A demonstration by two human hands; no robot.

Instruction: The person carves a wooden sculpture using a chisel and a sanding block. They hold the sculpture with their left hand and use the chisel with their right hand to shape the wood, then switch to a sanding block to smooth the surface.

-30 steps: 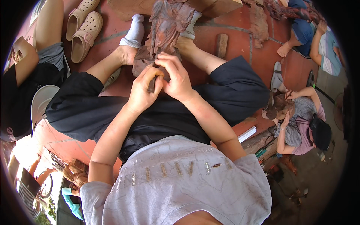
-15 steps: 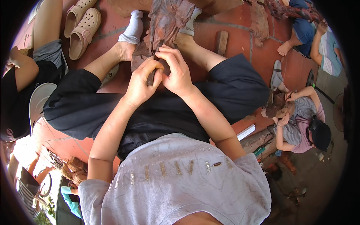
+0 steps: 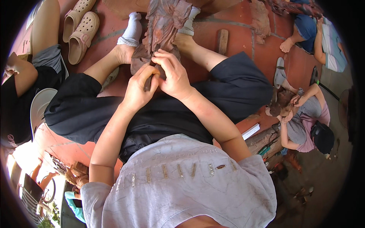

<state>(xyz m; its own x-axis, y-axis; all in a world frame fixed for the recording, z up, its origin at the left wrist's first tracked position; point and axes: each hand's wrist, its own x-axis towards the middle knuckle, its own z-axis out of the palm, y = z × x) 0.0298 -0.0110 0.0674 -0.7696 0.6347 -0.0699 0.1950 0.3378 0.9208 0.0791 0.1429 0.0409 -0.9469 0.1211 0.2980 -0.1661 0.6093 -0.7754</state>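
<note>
Between my feet stands a reddish-brown wood carving (image 3: pixel 162 21) with deep folds, on a rough base (image 3: pixel 140 60). My left hand (image 3: pixel 140 88) is closed around a slim, dark, stick-like piece (image 3: pixel 147 84), whose end sticks out below the curled fingers. Its exact kind is hidden by the grip. Close against it, my right hand (image 3: pixel 174 78) is curled with its fingertips at the near edge of the carving's base. Whatever lies inside the right hand's fingers is mostly covered; the dark piece seems to run between both hands.
Beige clogs (image 3: pixel 80 37) lie on the red tile floor at upper left. A small wood block (image 3: pixel 222 41) is right of my right foot. Another person (image 3: pixel 304 114) works on a carving at right; a person (image 3: pixel 26 79) sits close at left. A white cap-like brim (image 3: pixel 42 104) is beside my left knee.
My left hand has shifted slightly down and left, and my right hand a little left. The carving appears slightly higher and farther left in the view. Both hands keep their grip.
</note>
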